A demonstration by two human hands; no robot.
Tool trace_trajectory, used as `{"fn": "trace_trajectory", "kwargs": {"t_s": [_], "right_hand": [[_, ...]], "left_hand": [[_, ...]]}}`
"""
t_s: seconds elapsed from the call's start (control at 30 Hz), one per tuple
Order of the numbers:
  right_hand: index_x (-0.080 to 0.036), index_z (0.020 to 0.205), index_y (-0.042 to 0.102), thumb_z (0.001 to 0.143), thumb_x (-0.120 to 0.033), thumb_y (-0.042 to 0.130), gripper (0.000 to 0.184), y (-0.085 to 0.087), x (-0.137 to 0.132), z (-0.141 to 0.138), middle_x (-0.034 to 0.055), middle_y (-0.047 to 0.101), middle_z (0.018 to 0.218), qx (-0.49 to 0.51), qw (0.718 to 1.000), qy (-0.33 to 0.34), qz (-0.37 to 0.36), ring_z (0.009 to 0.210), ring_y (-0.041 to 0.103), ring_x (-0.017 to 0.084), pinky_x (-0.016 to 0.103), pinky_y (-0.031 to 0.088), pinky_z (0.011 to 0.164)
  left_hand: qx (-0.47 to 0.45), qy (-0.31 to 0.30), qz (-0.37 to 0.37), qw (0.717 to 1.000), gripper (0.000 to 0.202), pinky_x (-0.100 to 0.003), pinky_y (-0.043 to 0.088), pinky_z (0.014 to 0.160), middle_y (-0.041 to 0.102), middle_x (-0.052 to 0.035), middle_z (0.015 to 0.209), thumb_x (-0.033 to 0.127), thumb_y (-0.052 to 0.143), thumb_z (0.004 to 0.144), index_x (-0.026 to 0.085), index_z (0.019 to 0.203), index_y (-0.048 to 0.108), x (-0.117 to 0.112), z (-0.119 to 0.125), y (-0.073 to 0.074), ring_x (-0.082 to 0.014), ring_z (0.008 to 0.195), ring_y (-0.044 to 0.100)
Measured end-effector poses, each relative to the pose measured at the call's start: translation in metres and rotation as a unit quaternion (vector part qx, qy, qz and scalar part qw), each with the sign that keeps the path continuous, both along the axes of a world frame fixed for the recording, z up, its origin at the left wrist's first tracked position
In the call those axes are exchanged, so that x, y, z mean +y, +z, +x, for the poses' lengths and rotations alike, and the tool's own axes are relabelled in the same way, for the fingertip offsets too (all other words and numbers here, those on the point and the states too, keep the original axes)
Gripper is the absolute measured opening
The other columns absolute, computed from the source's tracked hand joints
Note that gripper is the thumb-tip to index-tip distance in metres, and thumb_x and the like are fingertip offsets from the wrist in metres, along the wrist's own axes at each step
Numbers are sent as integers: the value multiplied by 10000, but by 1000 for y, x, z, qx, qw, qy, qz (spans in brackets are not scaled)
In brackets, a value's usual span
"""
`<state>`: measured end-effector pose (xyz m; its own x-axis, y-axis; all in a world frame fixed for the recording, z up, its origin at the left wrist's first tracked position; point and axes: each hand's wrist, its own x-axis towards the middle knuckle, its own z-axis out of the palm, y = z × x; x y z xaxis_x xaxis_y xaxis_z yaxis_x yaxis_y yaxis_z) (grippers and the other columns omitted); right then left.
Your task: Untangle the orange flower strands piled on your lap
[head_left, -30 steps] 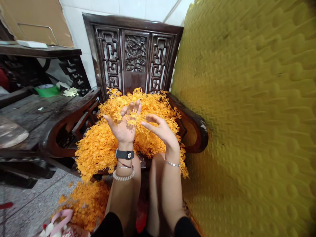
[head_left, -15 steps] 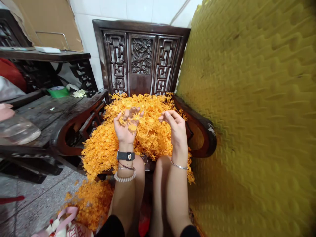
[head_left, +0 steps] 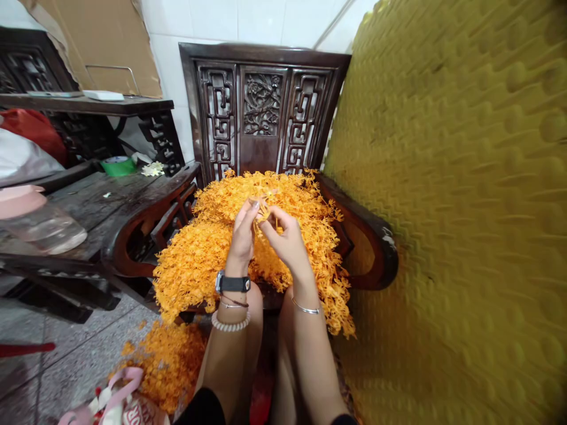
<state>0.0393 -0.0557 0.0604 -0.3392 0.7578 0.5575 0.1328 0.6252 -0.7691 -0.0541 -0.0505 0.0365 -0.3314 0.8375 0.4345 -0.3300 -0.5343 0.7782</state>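
A big heap of orange, thin-limbed pieces (head_left: 195,254), which look like plastic flower parts, covers the seat of a dark carved wooden chair (head_left: 261,154). Over the heap my two hands meet, fingertips close together. My left hand (head_left: 243,233), with a black watch band at the wrist, is closed with thumb and fingers on an orange flower piece (head_left: 264,212). From the other side my right hand (head_left: 286,239) pinches at the same piece. Its exact shape is partly hidden by my fingers.
More orange pieces (head_left: 166,360) lie on the floor at the left, beside a pink-handled bag (head_left: 137,407). A pink-lidded clear jug (head_left: 48,224) and green tape (head_left: 119,166) stand on the wooden bench. A yellow textured mat (head_left: 452,195) stands along the right.
My left hand, palm up with orange pieces before, has turned and closed. My right hand has moved left to meet it at the flower piece. The view has shifted slightly left.
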Motion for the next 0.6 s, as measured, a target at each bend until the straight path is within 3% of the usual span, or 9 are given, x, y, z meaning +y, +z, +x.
{"fn": "trace_trajectory", "kwargs": {"t_s": [0.07, 0.2, 0.3, 0.43, 0.5, 0.6], "right_hand": [[-205, 761, 557, 800, -277, 506, 96, -2, 2, -1, -10, 531, 706, 9, 1000, 6, -8, 638, 470, 115, 255, 397, 627], [-208, 748, 604, 816, -351, 473, 206, -4, 10, 2, 42, 593, 903, 99, 993, 19, -57, 939, 531, 161, 309, 408, 851], [-223, 781, 618, 853, -464, 354, 365, -3, 13, 5, 48, 618, 903, 160, 980, -4, -115, 947, 545, 164, 343, 398, 900], [-217, 695, 579, 758, -434, 558, 226, 0, 10, 6, 8, 594, 750, 137, 986, -6, -99, 783, 561, 150, 307, 427, 810], [-205, 618, 547, 747, -384, 588, 224, 2, 9, 8, -5, 569, 688, 136, 987, -7, -87, 727, 553, 134, 281, 423, 748], [-200, 597, 532, 773, -379, 559, 252, 4, 7, 15, -40, 481, 539, 148, 984, 0, -100, 508, 449, 86, 234, 363, 538]], "left_hand": [[1, 9, 10, 1000, 165, -290, 447, 881, 640, -28, 980, 340, 526, 791, 209, 878, 575, 3, -1, -2, -165, 1001, 582], [45, 2, 37, 998, 156, -309, 437, 907, 654, -41, 985, 300, 547, 794, 202, 903, 601, 4, -1, -1, -167, 1004, 584], [114, 4, 45, 993, 209, -345, 416, 941, 638, -67, 1052, 290, 540, 804, 193, 977, 605, 3, 0, 0, -183, 1051, 562], [182, 25, 30, 982, 247, -377, 379, 978, 604, -90, 1101, 298, 596, 758, 185, 977, 572, 1, 5, -5, -210, 1085, 531], [160, -25, 29, 986, 275, -374, 404, 944, 601, -89, 1077, 319, 626, 729, 188, 951, 533, 0, 9, -8, -216, 1054, 544], [81, -117, 52, 989, 298, -351, 451, 848, 594, -82, 1037, 392, 551, 771, 202, 992, 489, -2, 12, -7, -204, 973, 569]]}}
